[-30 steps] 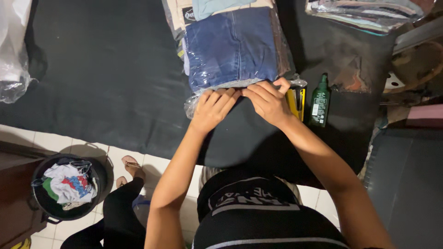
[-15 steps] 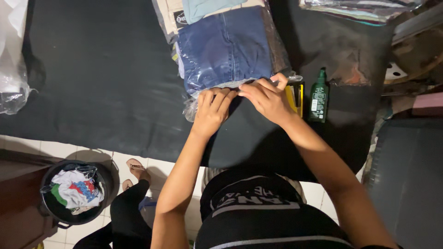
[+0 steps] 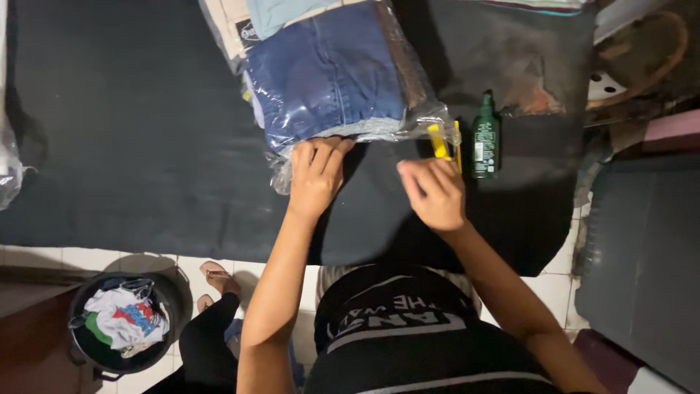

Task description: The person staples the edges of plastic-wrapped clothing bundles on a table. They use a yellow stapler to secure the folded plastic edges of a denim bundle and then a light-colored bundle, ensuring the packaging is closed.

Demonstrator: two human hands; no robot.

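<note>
Left hand (image 3: pixel 315 175) pins the bag's open end; right hand (image 3: pixel 435 193) hovers loosely curled, holding nothing.

Nearest, the left palm lies flat, fingers together, on the mouth of the clear plastic bag (image 3: pixel 343 80) of folded denim on the dark mat (image 3: pixel 124 146). Sealing seems in hand; next probably needs the yellow tape dispenser (image 3: pixel 442 141) beside the green bottle (image 3: pixel 485 138). The bag's long axis runs away from the person, mouth nearest.

folded blue jeans (image 3: pixel 328 76) in clear plastic bag (image 3: pixel 408 109), lying flat.
</note>
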